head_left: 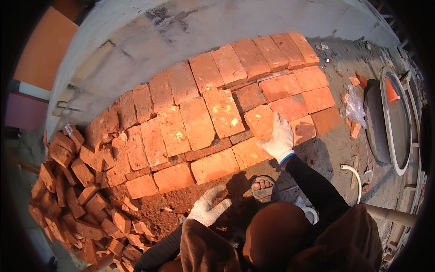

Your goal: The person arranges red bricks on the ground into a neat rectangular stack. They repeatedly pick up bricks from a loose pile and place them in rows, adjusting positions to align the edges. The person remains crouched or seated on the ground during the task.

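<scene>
My right hand (276, 141), in a pale glove with a blue cuff, grips a broken orange brick (258, 120) at the right part of several laid rows of bricks (192, 124). The piece is over a gap beside a brick with pale flecks (222, 111); whether it rests there I cannot tell. My left hand (209, 206), also gloved, is low in the middle above reddish brick rubble (163, 211), its fingers apart and nothing visible in them. A sandaled foot (263, 187) shows between my hands.
A jumbled brick pile (77, 195) fills the lower left. A pale wall (131, 54) runs behind the rows. At the right are a large oval metal rim (386, 127), crumpled clear plastic (355, 106), a curved pale hose (355, 174) and a pole (389, 214).
</scene>
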{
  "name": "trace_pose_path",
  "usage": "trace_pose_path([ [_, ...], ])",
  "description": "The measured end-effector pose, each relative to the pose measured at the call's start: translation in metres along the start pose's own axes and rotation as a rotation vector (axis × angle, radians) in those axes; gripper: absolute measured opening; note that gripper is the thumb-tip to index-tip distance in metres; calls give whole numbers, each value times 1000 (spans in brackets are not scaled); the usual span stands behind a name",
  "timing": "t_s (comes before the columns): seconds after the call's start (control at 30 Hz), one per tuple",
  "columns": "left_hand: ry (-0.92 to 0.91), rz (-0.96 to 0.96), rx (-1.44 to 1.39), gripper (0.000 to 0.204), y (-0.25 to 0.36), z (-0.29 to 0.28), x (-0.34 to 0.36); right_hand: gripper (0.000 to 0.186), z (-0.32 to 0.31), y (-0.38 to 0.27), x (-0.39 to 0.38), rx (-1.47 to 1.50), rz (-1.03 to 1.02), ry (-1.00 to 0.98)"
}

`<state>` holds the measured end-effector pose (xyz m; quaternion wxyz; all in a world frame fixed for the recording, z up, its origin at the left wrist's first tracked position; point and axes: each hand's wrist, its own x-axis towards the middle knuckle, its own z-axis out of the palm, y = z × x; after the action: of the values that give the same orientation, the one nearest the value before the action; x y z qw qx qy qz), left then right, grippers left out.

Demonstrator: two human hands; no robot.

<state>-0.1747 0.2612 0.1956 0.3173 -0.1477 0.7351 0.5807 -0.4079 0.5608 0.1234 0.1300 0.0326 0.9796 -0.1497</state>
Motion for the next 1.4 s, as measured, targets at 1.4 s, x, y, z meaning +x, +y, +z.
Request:
trace_pose_path([
  [1.4, 132, -71, 148, 76, -3, -6, -16, 97, 22, -56, 83, -39, -419, 428],
])
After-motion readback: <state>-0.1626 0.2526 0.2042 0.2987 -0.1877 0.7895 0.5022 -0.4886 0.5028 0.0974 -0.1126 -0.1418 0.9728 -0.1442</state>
